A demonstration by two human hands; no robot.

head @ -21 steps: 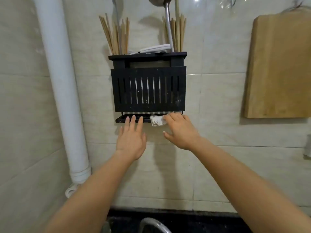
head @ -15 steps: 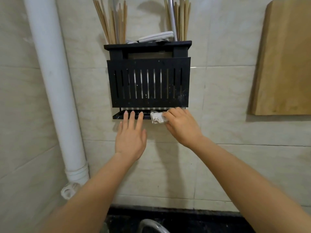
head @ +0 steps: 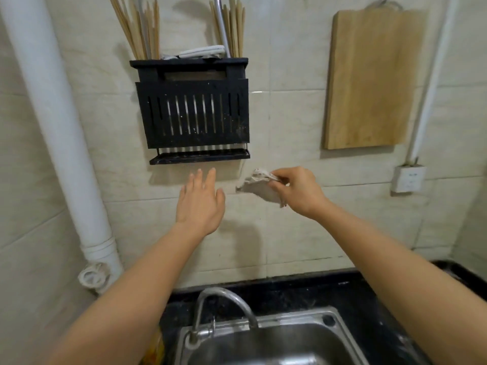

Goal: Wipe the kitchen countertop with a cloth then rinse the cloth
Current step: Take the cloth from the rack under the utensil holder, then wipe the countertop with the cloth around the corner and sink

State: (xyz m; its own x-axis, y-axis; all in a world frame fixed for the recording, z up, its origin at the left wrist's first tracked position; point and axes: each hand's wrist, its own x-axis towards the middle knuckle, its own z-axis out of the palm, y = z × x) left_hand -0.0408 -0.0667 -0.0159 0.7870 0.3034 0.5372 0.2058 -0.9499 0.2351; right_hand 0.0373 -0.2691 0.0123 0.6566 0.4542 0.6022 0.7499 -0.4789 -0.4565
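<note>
A crumpled grey-white cloth hangs in the air in front of the tiled wall, pinched at its top edge by my right hand. It is below and to the right of the black wall rack. My left hand is raised beside it, fingers straight and spread, holding nothing. Low in the view a black countertop runs along the wall, with a steel sink and a curved tap set in it.
The rack holds chopsticks and a utensil handle. A white drainpipe runs down the left wall. On the right hang a wooden cutting board, a thin white conduit and a wall socket.
My right hand has pulled the cloth off the rack's bottom tray and drawn it down to the right. My left hand has dropped below the tray. The view has tilted down onto sink and counter.
</note>
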